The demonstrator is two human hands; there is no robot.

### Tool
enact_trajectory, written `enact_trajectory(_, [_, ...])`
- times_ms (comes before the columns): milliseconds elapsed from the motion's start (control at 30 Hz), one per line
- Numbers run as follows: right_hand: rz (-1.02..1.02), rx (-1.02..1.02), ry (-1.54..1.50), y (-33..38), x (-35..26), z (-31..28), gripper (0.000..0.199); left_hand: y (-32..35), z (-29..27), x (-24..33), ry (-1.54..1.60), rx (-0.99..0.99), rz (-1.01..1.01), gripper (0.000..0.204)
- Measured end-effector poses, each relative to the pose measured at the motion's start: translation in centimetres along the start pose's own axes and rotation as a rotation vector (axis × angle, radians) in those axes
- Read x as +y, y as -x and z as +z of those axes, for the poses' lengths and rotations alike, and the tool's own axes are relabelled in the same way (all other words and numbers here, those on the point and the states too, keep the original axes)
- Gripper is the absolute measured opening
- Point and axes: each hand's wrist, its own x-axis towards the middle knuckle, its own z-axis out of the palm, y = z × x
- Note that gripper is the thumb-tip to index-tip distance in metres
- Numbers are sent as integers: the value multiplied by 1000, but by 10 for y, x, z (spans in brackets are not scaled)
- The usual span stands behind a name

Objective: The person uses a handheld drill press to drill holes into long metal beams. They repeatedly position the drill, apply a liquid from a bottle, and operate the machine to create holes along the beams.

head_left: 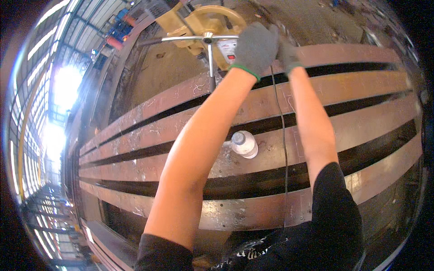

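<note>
My left hand (256,49), in a grey glove with a green cuff, is stretched out beside a yellow drill-like machine (221,12). One spoke of its three-spoke handle (208,40) runs up to the glove; the back of my hand hides the fingers and any grip. My right hand (288,56), also in a grey glove, is just to the right, partly behind the left one. It is smeared by motion, and its fingers do not show. A switch panel with a red switch (231,57) sits on the machine next to my left wrist.
Long rusty steel beams (361,83) lie side by side with dark gaps between them. A pale plastic bottle (246,147) with a grey cap stands on a beam between my forearms. A dark cable (283,131) crosses the beams. Bright hall windows (68,86) are at left.
</note>
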Motion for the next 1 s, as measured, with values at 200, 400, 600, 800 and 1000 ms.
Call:
enact_trajectory(200, [-104, -398, 544, 2, -69, -5, 67, 54, 16, 26, 352, -16, -160, 32])
enact_trajectory(400, [-238, -698, 1100, 1, -25, 21, 67, 55, -25, -33, 459, -330, 119, 32])
enact_trajectory(600, [-114, -311, 1147, 47, -18, 58, 68, 99, -82, -183, 514, 48, -492, 42])
enact_trajectory(800, [-462, -202, 1105, 33, 81, 50, 63, 328, 42, -205, 103, -996, -347, 49])
enact_trajectory(1000, [-159, -180, 981, 38, 115, 71, 59, 414, 29, -123, 368, -1177, -814, 52])
